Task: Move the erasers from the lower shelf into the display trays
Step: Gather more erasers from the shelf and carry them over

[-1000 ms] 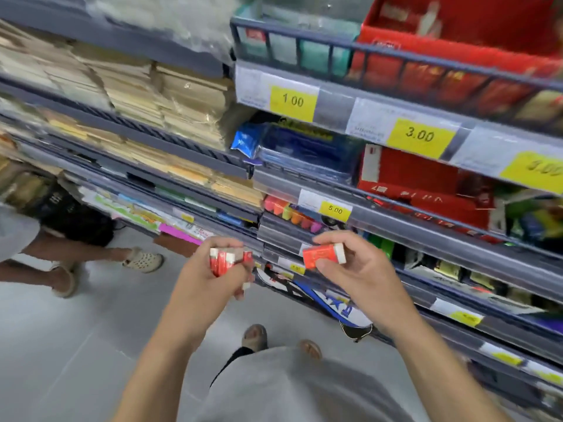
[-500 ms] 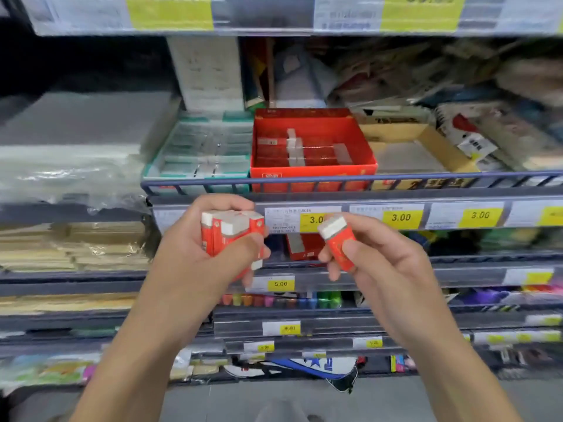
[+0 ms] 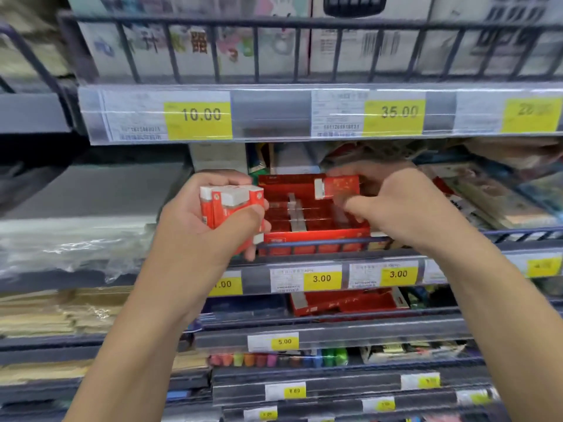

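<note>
My left hand [image 3: 210, 236] grips a bundle of several red-and-white erasers [image 3: 230, 207] in front of the left edge of the red display tray [image 3: 316, 236]. Above the tray's far right part, my right hand [image 3: 402, 205] pinches a single red-sleeved eraser [image 3: 336, 186] held sideways, white end to the left. Rows of erasers lie inside the tray. Another red tray [image 3: 347, 303] sits on the shelf below.
A wire rail [image 3: 304, 243] runs along the front of the tray's shelf, with yellow price labels [image 3: 322, 278] under it. Plastic-wrapped paper [image 3: 76, 245] lies left, mixed packets [image 3: 502, 202] right. A shelf with boxes [image 3: 213, 44] hangs close above.
The view tilted up from the floor to the upper shelves. Both hands rose to the red tray, and my right hand carried the single eraser over it and turned it sideways.
</note>
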Demonstrator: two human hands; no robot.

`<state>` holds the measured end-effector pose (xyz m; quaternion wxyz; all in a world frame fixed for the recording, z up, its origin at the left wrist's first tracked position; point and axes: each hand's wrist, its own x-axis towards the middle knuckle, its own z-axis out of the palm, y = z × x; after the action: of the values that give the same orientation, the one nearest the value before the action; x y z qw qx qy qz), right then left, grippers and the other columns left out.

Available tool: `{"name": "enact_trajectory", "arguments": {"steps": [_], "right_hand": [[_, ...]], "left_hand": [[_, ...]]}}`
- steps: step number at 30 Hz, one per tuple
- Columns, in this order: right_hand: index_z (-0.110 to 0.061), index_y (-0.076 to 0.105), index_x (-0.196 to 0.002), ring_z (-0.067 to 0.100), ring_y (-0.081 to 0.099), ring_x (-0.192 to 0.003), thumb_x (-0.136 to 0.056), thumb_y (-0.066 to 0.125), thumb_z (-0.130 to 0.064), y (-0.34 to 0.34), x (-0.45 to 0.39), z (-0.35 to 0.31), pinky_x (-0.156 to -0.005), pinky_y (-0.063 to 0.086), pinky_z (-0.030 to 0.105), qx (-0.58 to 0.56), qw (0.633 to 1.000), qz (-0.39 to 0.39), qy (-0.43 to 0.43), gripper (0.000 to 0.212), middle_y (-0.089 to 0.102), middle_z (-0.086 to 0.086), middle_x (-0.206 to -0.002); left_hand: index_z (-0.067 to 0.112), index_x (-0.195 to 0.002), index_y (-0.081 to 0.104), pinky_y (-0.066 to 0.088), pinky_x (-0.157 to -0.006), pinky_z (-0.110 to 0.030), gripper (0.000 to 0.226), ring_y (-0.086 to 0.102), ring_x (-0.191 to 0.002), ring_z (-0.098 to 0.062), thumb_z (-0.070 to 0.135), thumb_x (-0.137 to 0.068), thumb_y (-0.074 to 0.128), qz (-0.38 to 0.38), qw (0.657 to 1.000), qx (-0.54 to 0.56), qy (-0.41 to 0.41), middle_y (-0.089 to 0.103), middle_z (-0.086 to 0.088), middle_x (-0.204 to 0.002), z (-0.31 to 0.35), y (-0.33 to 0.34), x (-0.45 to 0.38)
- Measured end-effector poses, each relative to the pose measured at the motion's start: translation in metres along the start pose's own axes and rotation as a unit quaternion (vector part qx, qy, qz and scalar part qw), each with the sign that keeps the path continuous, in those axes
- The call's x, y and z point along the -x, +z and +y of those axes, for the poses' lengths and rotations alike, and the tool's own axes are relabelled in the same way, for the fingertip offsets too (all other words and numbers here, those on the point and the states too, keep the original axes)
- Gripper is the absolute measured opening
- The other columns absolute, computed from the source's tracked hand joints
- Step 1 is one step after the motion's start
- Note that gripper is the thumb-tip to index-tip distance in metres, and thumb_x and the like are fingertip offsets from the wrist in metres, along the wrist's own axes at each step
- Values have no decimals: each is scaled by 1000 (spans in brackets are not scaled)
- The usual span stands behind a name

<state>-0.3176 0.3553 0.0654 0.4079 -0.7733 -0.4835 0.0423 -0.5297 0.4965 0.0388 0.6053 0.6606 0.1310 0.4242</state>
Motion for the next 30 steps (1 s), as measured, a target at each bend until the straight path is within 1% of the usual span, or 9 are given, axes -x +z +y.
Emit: {"name": "enact_trajectory", "arguments": {"steps": [2, 4, 6, 13, 16, 19, 23, 25, 30], "right_hand": [[-41, 64, -110, 2, 54, -51, -86, 71, -39, 1, -17, -5, -50, 40, 17, 89, 996, -8, -6, 25, 65, -15, -62], [-36, 60, -118, 10, 58, -81, -88, 69, -46, 4, -31, -8, -69, 40, 22, 177, 984, -35, -6, 33, 64, -11, -96], [-36, 58, -119, 15, 56, -92, -88, 68, -48, 9, -42, -8, -76, 43, 28, 218, 974, -64, -11, 34, 60, -6, -106], [-36, 64, -115, 10, 50, -86, -87, 66, -54, 20, -55, -4, -68, 37, 27, 253, 964, -74, -31, 33, 54, -11, -100], [-36, 65, -113, 3, 43, -74, -87, 67, -54, 19, -55, -4, -58, 31, 17, 276, 958, -77, -27, 31, 51, -13, -96], [-32, 66, -113, 10, 44, -81, -87, 69, -50, 21, -55, -5, -66, 33, 23, 317, 945, -72, -39, 31, 57, -7, -100], [-33, 70, -109, 7, 48, -68, -86, 71, -49, 23, -54, -8, -75, 42, 26, 323, 943, -72, -38, 29, 60, -7, -102], [-36, 71, -109, 15, 56, -83, -85, 72, -48, 23, -55, -8, -81, 46, 29, 325, 942, -76, -39, 27, 60, -6, -113], [-38, 72, -110, 9, 55, -77, -84, 76, -43, 25, -58, -7, -70, 45, 25, 294, 952, -82, -34, 26, 61, -14, -90]], "left_hand": [[38, -94, 73, 52, -51, -24, 22, 69, -64, -24, 31, -74, 80, 4, 1000, -4, -3, 78, -9, -84, -1, -3, -4], [38, -95, 73, 52, -52, -23, 23, 67, -60, -20, 33, -74, 80, 3, 1000, -9, -13, 78, -8, -84, -3, -7, -7], [39, -96, 72, 52, -53, -24, 25, 67, -60, -21, 35, -73, 80, 5, 1000, -14, -21, 78, -7, -84, -5, -11, -8], [39, -99, 71, 53, -55, -24, 27, 67, -61, -23, 35, -74, 80, -1, 999, -21, -34, 79, -8, -88, -9, -18, -11], [37, -99, 71, 54, -56, -25, 29, 69, -63, -24, 35, -72, 80, -5, 999, -23, -40, 78, -9, -89, -8, -17, -12], [36, -99, 71, 54, -55, -24, 28, 67, -58, -20, 30, -73, 81, -7, 999, -27, -44, 78, -10, -89, -7, -16, -13], [36, -96, 72, 54, -55, -23, 25, 68, -58, -18, 21, -78, 78, -10, 998, -31, -51, 79, -9, -91, -4, -15, -13], [36, -97, 72, 54, -55, -24, 24, 67, -58, -19, 21, -78, 78, -12, 998, -34, -53, 79, -10, -89, -3, -14, -14], [36, -96, 72, 54, -55, -24, 24, 68, -61, -21, 22, -78, 78, -21, 998, -31, -55, 78, -10, -89, -2, -12, -14]]}}
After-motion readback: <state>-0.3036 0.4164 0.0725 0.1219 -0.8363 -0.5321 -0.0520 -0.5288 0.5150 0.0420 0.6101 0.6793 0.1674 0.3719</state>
